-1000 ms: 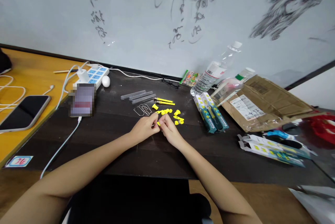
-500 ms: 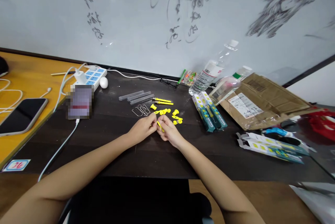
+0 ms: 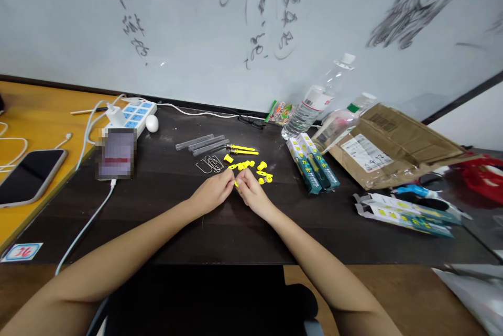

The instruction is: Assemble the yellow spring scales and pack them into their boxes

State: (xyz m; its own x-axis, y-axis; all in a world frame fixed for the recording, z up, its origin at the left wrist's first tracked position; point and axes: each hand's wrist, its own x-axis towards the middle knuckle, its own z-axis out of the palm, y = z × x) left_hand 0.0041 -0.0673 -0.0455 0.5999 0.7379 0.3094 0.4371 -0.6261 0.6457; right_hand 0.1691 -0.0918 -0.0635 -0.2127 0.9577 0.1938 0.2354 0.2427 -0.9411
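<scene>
Room: office or study room, cannot tell which
Backdrop: broad whiteboard (image 3: 188, 37) with marker handwriting and a sketch
Seat place: dark surface (image 3: 168, 241) bearing a numbered sticker (image 3: 22, 252) at its corner
Power: multi-socket strip (image 3: 138, 116), white charger (image 3: 115, 115) plugged in

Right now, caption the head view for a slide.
Left hand and right hand meet at a small yellow piece; translucent tubes and bent wires lie beyond.

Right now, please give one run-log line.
right hand: holds small yellow plastic piece | left hand: close beside it | beyond: clear plastic tubes, bent metal wires
</scene>
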